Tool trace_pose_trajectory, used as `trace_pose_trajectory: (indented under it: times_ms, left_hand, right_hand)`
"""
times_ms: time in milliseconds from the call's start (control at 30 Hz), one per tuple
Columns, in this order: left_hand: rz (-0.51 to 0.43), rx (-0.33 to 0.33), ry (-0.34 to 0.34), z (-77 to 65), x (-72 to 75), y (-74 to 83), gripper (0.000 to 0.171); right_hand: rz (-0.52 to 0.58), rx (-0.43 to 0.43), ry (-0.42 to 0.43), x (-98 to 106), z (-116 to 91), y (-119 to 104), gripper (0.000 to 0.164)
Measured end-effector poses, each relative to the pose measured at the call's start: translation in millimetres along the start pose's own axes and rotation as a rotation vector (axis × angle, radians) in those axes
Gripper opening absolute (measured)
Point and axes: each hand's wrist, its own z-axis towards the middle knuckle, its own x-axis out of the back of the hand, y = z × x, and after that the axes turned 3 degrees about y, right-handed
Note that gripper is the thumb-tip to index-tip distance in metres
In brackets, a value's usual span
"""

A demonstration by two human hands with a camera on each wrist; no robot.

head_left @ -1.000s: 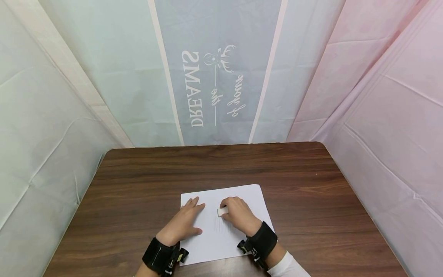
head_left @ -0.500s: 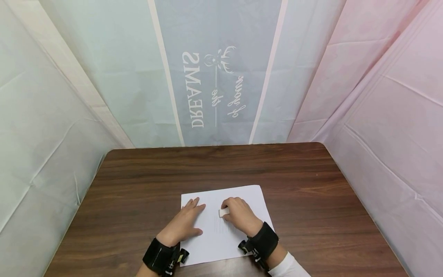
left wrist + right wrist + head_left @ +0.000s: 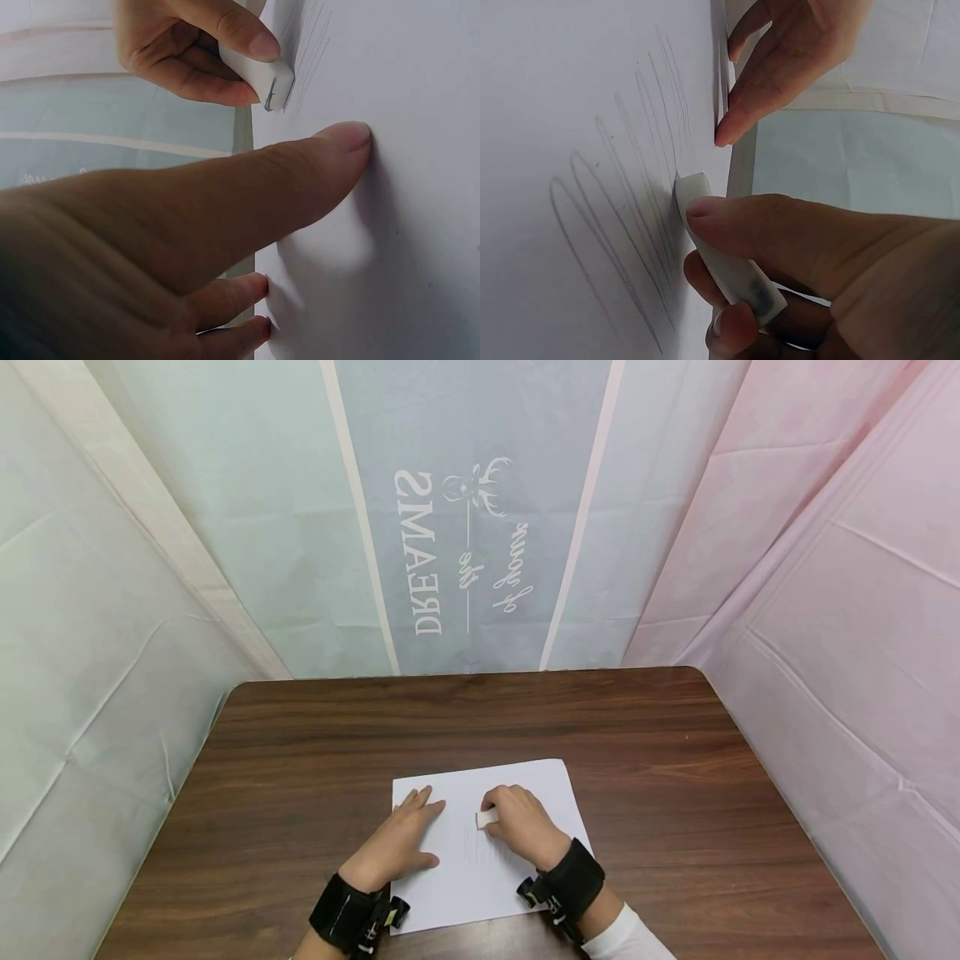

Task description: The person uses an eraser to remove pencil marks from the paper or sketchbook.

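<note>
A white sheet of paper [image 3: 480, 893] lies on the brown table. Pencil lines [image 3: 622, 195] zigzag across it, seen closest in the right wrist view. My right hand [image 3: 523, 827] pinches a white eraser [image 3: 724, 262] between thumb and fingers, one end touching the paper at the lines. The eraser has a dark smudge near its other end. My left hand [image 3: 397, 843] rests on the left part of the sheet, fingers spread and thumb [image 3: 300, 172] stretched toward the middle.
The wooden table [image 3: 300, 735] reaches well beyond the paper on every visible side. Pale fabric sheets [image 3: 472, 435] hang behind and at both sides. Each wrist wears a black strap [image 3: 347, 914] with a small camera.
My right hand and the eraser have shifted very slightly to the right along the paper. The left hand keeps its place on the sheet.
</note>
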Motion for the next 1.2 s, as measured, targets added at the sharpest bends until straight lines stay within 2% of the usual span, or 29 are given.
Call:
trace_pose_trajectory:
  times_ms: [1200]
  left_hand:
    - [0.022,-0.007,0.016,0.2,-1.1,0.4,0.076]
  right_hand:
    - [0.015,-0.030,-0.016,5.9,-0.6,0.9,0.016]
